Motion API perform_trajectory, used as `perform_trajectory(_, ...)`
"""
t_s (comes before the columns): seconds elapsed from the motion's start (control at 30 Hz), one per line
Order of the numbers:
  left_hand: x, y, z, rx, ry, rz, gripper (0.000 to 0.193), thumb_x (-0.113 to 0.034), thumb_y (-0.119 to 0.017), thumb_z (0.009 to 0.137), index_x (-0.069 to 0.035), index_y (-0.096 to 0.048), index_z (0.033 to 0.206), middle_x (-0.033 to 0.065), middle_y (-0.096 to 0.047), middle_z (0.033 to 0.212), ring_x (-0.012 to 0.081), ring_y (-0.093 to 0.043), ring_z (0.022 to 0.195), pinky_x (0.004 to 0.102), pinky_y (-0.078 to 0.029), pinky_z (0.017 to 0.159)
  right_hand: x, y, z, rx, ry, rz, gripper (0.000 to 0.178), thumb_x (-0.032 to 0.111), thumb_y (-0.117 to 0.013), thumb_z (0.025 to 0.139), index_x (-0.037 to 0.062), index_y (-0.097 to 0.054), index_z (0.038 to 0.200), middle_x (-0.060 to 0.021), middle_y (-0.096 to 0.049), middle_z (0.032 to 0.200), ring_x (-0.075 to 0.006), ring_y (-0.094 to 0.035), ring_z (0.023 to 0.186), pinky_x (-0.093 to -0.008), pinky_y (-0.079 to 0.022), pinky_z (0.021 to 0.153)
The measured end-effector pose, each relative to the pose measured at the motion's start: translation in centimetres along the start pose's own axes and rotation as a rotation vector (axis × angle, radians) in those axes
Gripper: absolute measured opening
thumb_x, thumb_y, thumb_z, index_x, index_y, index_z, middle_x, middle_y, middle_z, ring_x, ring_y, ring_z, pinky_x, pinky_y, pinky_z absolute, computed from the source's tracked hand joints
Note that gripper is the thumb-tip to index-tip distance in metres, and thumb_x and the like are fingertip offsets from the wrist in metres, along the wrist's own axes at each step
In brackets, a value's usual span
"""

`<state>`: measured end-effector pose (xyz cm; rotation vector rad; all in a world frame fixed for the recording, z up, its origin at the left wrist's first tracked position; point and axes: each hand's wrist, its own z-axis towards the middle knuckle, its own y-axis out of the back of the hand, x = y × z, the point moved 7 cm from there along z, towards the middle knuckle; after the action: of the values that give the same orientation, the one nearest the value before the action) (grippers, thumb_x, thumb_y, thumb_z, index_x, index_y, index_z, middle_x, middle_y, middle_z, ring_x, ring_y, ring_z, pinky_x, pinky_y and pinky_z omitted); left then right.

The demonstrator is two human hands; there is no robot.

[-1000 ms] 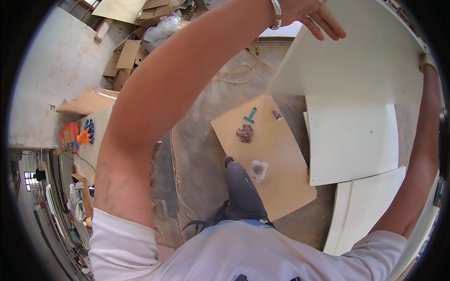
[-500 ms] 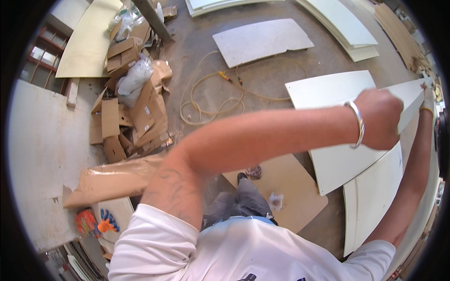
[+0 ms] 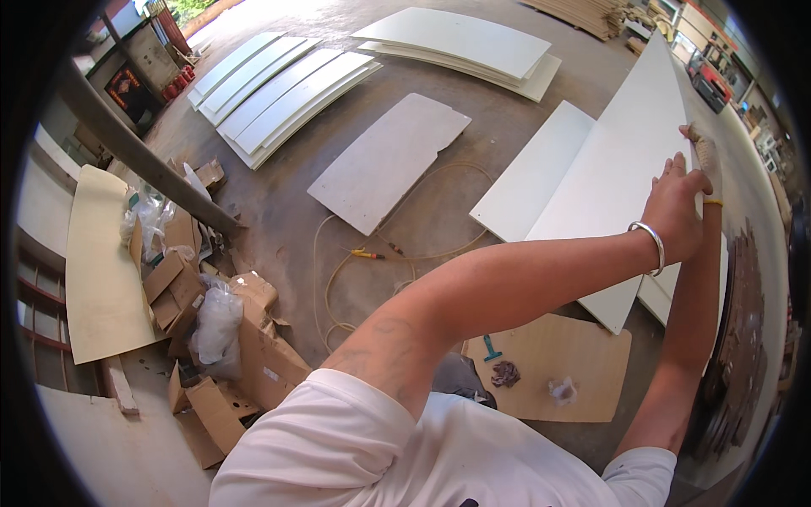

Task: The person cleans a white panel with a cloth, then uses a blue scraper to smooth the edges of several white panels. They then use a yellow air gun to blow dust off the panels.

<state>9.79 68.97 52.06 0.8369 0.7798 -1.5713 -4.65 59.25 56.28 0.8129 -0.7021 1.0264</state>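
A long white panel (image 3: 629, 144) is tilted up at the right, above another white panel (image 3: 541, 173) lying under it. My left hand (image 3: 676, 203), with a silver bangle at the wrist, is at the raised panel's right edge. Its fingers lie along the face and the thumb is by the edge. Just beyond it, my right hand (image 3: 703, 154), in a beige glove with bare fingertips, grips the same edge. The left hand and forearm partly cover the panel's lower part.
Stacked white panels (image 3: 456, 42) and narrower white boards (image 3: 283, 93) lie farther off. A greyish board (image 3: 389, 160) and a coiled hose (image 3: 317, 279) are on the floor. Cardboard boxes (image 3: 215, 414) and a slanting post (image 3: 152, 156) stand left. A scraper (image 3: 492, 348) lies on a tan board (image 3: 591, 355).
My left hand has gone from a fist to fingers laid on the panel's edge. The panel now stands up more steeply. My view has shifted, showing more of the far floor.
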Motion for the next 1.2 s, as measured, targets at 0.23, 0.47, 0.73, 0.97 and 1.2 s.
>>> perform_trajectory(0.23,1.4,5.8,0.6,-0.075,-0.084,-0.11,0.022,-0.004,-0.066,0.088,-0.002,-0.06,0.11,0.0447,-0.036,0.151,0.06,-0.031,0.145,0.0597,-0.028,0.12,3.0,-7.7,-1.5,0.059,0.131,-0.017,0.024,0.014,-0.064,0.089,0.0083,-0.045,0.103,-0.0074,-0.04,0.106,-0.0232,-0.037,0.101,-0.0382,-0.032,0.095)
perform_trajectory(0.47,1.5,5.4,3.3,-0.112,-0.192,0.11,0.024,-0.01,-0.064,0.078,0.009,-0.065,0.093,0.0537,-0.033,0.145,0.0636,-0.03,0.143,0.0675,-0.019,0.123,7.1,-18.2,-8.8,-0.085,0.203,1.184,0.065,0.017,-0.046,0.099,0.0084,-0.02,0.158,-0.0261,-0.014,0.161,-0.0386,-0.01,0.151,-0.0514,-0.003,0.125)
perform_trajectory(0.73,2.2,14.0,3.3,0.38,-0.259,-0.091,0.052,-0.021,-0.072,0.076,0.011,-0.061,0.115,0.0586,-0.016,0.148,0.0654,-0.01,0.149,0.0765,-0.014,0.118,5.4,-21.5,-6.7,-0.267,0.24,1.363,0.063,0.032,-0.04,0.104,0.0144,-0.02,0.161,-0.02,-0.013,0.167,-0.0399,-0.011,0.154,-0.0563,-0.008,0.124)
perform_trajectory(0.97,6.6,17.8,9.9,0.487,0.36,-0.34,0.088,-0.026,-0.067,0.088,0.012,-0.017,0.151,0.0461,-0.01,0.159,0.0589,-0.006,0.153,0.0626,-0.019,0.122,0.6,-18.6,-2.4,-0.434,0.141,1.014,0.056,0.035,-0.049,0.102,0.0135,-0.033,0.151,-0.016,-0.028,0.158,-0.0385,-0.026,0.145,-0.0593,-0.022,0.115)
perform_trajectory(1.2,9.6,20.2,16.8,0.641,0.503,-0.073,0.083,-0.021,-0.067,0.087,0.023,-0.021,0.14,0.0369,-0.047,0.134,0.0413,-0.049,0.133,0.0421,-0.045,0.108,-12.4,-24.7,-14.8,-0.648,-0.499,0.987,0.05,0.038,-0.058,0.099,0.0127,-0.046,0.141,-0.012,-0.043,0.149,-0.0371,-0.04,0.136,-0.0623,-0.035,0.105)
